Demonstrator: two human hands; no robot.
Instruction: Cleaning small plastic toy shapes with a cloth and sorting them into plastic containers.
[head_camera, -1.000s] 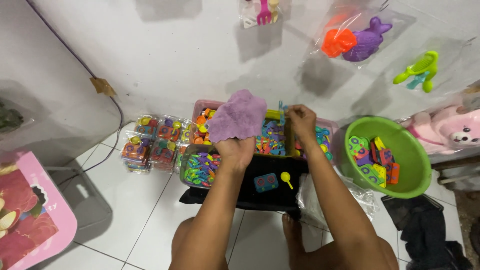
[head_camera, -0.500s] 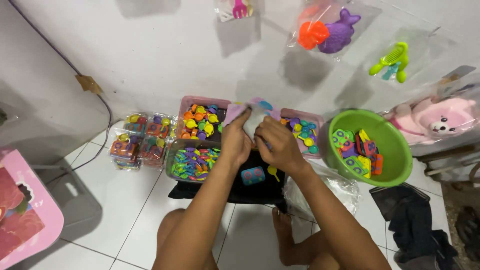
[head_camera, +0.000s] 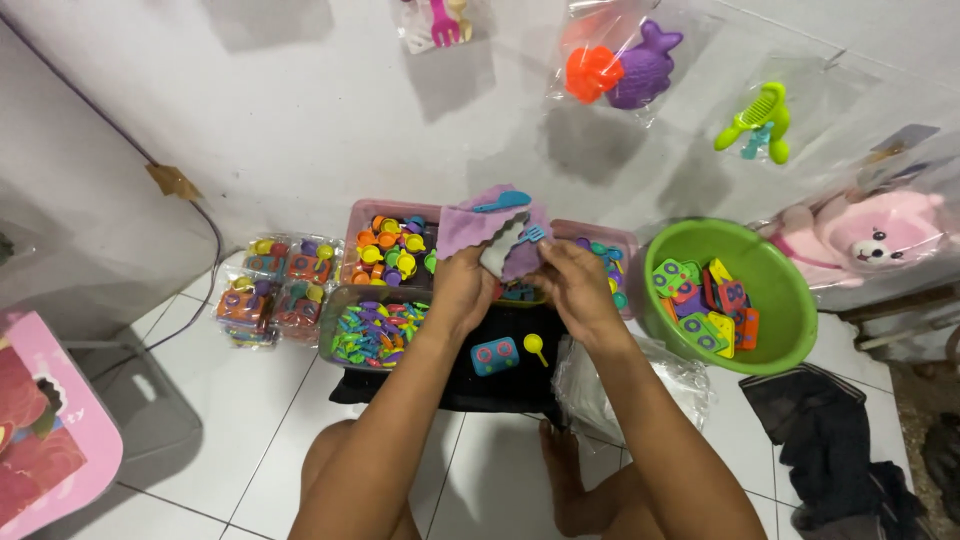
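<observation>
Home toy-packing corner: bagged wall toys (head_camera: 620, 70)

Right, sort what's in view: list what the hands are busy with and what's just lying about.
In hand:
- left hand and right hand, both on the purple cloth
- small blue toy utensils against the cloth

Lying about:
- green basin of toy stoves
- pink plush bear
- blue toy stove and yellow scoop on the black tray
- packed toy sets
</observation>
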